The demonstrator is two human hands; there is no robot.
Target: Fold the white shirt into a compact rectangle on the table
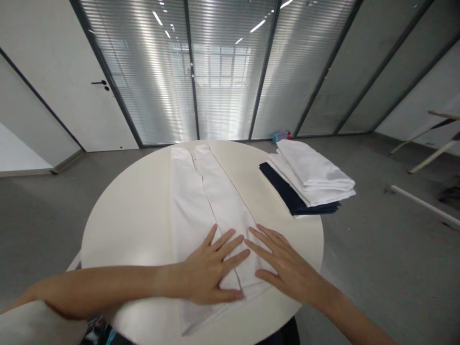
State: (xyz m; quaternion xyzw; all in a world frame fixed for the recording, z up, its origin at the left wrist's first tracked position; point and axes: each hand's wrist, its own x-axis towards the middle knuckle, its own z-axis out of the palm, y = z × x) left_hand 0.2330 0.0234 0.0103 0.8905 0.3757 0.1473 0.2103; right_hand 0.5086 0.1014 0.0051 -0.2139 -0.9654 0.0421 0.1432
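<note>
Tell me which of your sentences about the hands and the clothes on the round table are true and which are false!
1. Both hands, left hand and right hand, lie flat on the long white cloth trousers. True.
2. The round cream table is square. False: it is round.
3. The folded white clothes lie on a folded dark navy garment. True.
4. The pile sits left of the trousers. False: it sits on the right.

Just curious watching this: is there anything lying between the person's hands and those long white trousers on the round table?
Nothing visible. The left hand and right hand both lie flat, fingers spread, directly on the white trousers. The folded stack sits apart.
</note>
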